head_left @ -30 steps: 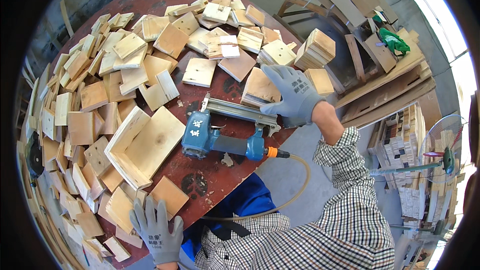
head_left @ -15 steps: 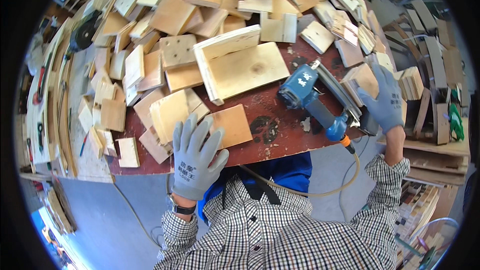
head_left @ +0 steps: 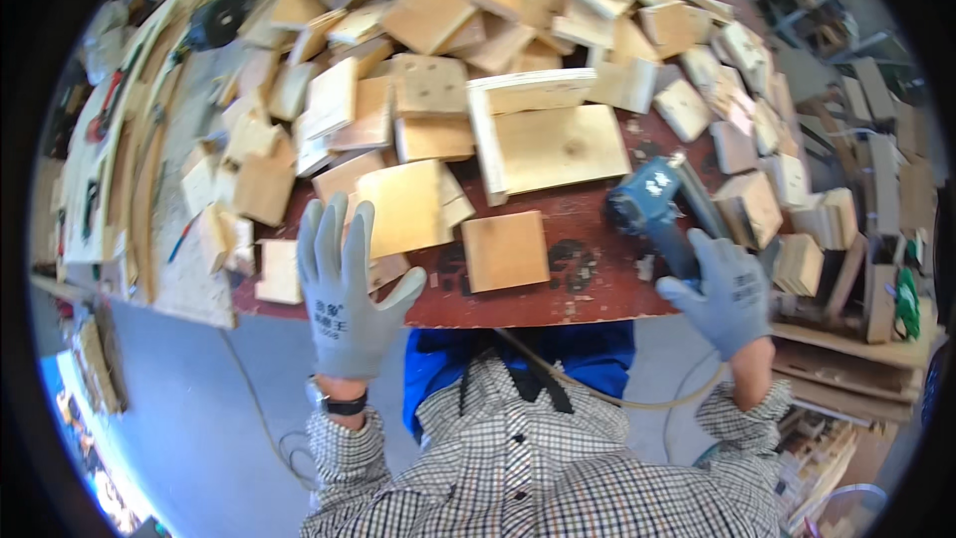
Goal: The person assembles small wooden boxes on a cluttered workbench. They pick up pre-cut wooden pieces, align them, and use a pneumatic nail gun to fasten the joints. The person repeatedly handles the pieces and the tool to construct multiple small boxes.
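My left hand (head_left: 349, 284), in a grey coated glove, is open with fingers spread over the near left table edge. Beside its fingers lies a pale wood block (head_left: 400, 207) on other pieces. My right hand (head_left: 725, 294), gloved alike, reaches over the rear of a blue pneumatic nail gun (head_left: 652, 201); its thumb stands apart from the fingers, and it hides part of the handle and magazine. Between the hands a square tan block (head_left: 506, 251) lies flat. Behind it rests an L-shaped assembly of pale boards (head_left: 558, 147).
A large heap of wood offcuts (head_left: 428, 12) covers the far side of the red table (head_left: 468, 311). Small blocks (head_left: 797, 264) stand at the right edge. Long boards and a black round tool (head_left: 217, 15) lie at the left. An air hose (head_left: 637, 403) hangs below the edge.
My right hand has moved left and nearer, from the blocks at the right onto the nail gun's rear. My left hand has shifted left off the tan block, still spread. The view has turned.
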Motion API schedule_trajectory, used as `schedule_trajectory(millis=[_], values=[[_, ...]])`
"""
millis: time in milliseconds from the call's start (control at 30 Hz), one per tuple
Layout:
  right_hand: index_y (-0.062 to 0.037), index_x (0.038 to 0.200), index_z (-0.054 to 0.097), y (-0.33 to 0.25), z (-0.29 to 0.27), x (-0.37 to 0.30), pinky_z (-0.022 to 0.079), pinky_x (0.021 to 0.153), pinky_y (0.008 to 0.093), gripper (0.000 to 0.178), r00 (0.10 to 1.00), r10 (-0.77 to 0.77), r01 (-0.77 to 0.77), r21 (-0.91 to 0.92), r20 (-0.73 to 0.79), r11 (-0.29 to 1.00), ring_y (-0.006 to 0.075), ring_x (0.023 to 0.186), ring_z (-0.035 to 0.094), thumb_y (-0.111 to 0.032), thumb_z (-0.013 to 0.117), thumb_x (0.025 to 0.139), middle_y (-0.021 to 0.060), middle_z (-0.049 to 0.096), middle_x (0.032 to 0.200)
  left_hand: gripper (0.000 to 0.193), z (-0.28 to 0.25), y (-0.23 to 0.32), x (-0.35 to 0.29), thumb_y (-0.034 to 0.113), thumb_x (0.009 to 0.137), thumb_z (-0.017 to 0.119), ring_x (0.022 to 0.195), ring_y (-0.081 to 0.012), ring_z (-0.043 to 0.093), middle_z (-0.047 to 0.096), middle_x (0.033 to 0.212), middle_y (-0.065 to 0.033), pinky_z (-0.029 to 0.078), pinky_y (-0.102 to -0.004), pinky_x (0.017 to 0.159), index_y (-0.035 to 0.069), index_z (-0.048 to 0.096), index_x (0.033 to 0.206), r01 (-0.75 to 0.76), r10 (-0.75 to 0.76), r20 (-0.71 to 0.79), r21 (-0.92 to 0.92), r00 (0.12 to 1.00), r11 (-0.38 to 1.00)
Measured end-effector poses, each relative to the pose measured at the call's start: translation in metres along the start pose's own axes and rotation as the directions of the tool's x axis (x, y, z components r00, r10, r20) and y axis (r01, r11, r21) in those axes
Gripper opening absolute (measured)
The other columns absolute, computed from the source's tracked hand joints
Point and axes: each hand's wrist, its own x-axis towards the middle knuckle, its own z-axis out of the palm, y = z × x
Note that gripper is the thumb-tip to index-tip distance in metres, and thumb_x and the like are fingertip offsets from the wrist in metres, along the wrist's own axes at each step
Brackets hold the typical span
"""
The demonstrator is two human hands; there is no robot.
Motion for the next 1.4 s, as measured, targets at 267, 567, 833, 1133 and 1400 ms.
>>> schedule_trajectory(millis=[267, 567, 833, 1133, 1400], values=[[-0.0099, 0.141, 0.061, -0.001, 0.051, -0.008, 0.044, 0.085, 0.0492, 0.066, 0.992, 0.011, -0.042, -0.254, -0.125, 0.966, 0.0287, 0.096, 0.06, -0.05, 0.073, 0.091, 0.0081, 0.061, 0.103, 0.089, 0.023, -0.007, 0.048, 0.038, 0.075, 0.09, 0.152, -0.0433, 0.037, 0.042, 0.163, -0.0182, 0.031, -0.0579, 0.126, 0.015, 0.053, 0.153, -0.149, 0.152, 0.197, -0.028, 0.968, 0.988], [-0.0051, 0.146, 0.06, -0.034, 0.033, -0.002, 0.044, 0.099, 0.0496, 0.068, 0.935, 0.085, -0.123, -0.09, -0.344, 0.988, 0.0317, 0.108, 0.062, -0.041, 0.077, 0.09, 0.0109, 0.068, 0.114, 0.093, -0.005, -0.036, 0.061, 0.042, 0.082, 0.087, 0.143, -0.0358, 0.051, 0.053, 0.154, -0.0216, 0.042, -0.0462, 0.119, 0.003, 0.048, 0.157, 0.067, 0.068, 0.222, -0.548, 0.973, 0.834], [0.0016, 0.146, 0.06, -0.152, -0.034, 0.043, 0.059, 0.076, 0.0308, 0.053, 0.97, -0.021, 0.242, 0.948, -0.243, 0.207, 0.0175, 0.086, 0.073, -0.012, 0.075, 0.097, 0.0138, 0.073, 0.11, 0.096, -0.042, 0.036, 0.054, 0.068, 0.099, 0.06, 0.121, -0.035, 0.07, 0.058, 0.15, -0.0242, 0.059, -0.0422, 0.1, 0.001, 0.034, 0.163, 0.385, 0.201, 0.335, -0.701, 0.921, -0.6], [-0.0003, 0.139, 0.066, -0.161, -0.031, 0.05, 0.059, 0.083, 0.0293, 0.041, 0.99, -0.045, 0.137, 0.99, -0.135, 0.046, 0.0143, 0.094, 0.074, -0.015, 0.074, 0.101, 0.0133, 0.076, 0.11, 0.115, -0.027, 0.05, 0.045, 0.083, 0.083, 0.07, 0.136, -0.0327, 0.058, 0.055, 0.15, -0.0201, 0.044, -0.0453, 0.115, -0.002, 0.044, 0.156, 0.275, 0.097, 0.279, -0.96, 0.955, 0.053], [0.0034, 0.135, 0.067, -0.16, -0.029, 0.046, 0.058, 0.078, 0.0273, 0.047, 0.998, 0.013, 0.068, 0.997, -0.069, 0.038, 0.0096, 0.09, 0.071, -0.023, 0.079, 0.098, 0.0133, 0.077, 0.105, 0.109, -0.004, 0.051, 0.046, 0.064, 0.069, 0.093, 0.142, -0.0411, 0.05, 0.053, 0.152, -0.0222, 0.038, -0.0517, 0.121, 0.002, 0.052, 0.148, -0.09, 0.204, 0.015, -0.863, 0.979, 0.496]])
